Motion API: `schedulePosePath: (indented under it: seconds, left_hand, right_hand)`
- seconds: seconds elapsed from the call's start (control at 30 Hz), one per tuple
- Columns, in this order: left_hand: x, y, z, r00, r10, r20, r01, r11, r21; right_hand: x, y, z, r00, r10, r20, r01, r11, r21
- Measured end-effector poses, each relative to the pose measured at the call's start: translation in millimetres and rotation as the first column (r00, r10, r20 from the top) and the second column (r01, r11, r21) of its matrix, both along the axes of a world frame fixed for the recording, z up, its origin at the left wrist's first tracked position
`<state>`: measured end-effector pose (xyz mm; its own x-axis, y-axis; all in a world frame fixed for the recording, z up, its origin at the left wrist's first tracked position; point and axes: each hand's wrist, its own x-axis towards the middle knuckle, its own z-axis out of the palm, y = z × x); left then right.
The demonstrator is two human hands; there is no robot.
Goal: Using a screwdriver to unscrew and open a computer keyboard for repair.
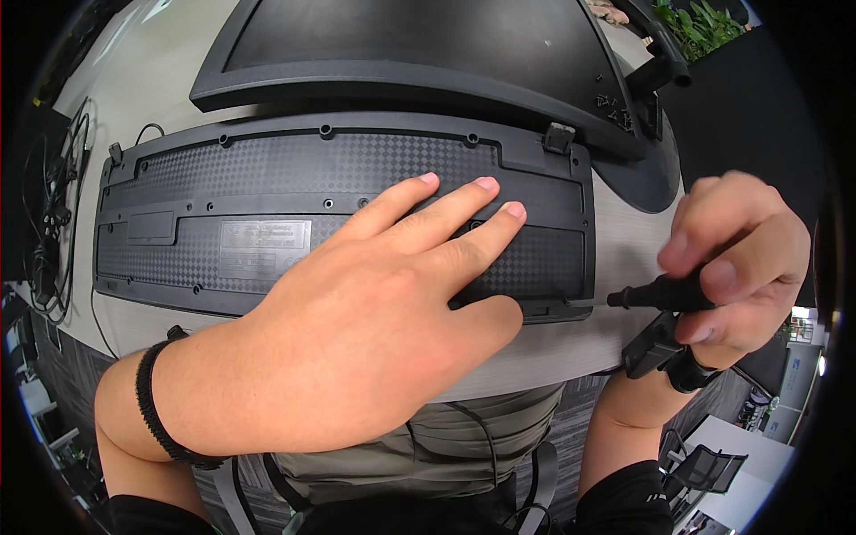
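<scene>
A black keyboard [267, 183] lies face down on the desk, its checkered underside, label and screw holes showing. My left hand [383, 294] rests across its right half with fingers spread, covering part of the back. To the right of the keyboard, my right hand [753, 245] grips a screwdriver [651, 295] by its black handle. Its thin shaft points left, and the tip reaches the keyboard's near right corner. From this angle I cannot tell whether the tip sits in a screw.
Beyond the keyboard is a black monitor [410, 40], with several small dark screws [613, 111] on its right edge. Tangled black cables [45, 259] hang at the far left. A green plant [700, 34] stands at the back right. The desk's front edge [499, 379] is close to me.
</scene>
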<state>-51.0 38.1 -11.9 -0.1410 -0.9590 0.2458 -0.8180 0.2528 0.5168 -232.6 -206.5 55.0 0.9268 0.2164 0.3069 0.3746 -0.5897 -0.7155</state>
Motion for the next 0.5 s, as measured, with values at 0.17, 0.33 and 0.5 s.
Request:
schedulePosePath:
  seconds: [0.17, 0.33, 0.5]
  left_hand:
    - [0.1, 0.0, -0.6, 1.0, 0.004, 0.004, -0.004, 1.0, -0.006]
    - [-0.4, -0.2, -0.9, 1.0, 0.005, -0.011, -0.005, 1.0, 0.0]
    - [0.0, -0.4, -0.8, 1.0, 0.005, -0.013, -0.005, 1.0, 0.001]
  right_hand:
    - [-5.9, 1.7, -4.4, 0.988, -0.113, 0.101, 0.116, 0.993, -0.026]
    - [-7.5, 0.7, -4.7, 0.981, -0.128, 0.145, 0.139, 0.988, -0.069]
    - [-6.3, -1.3, -5.0, 0.986, -0.109, 0.129, 0.119, 0.99, -0.08]
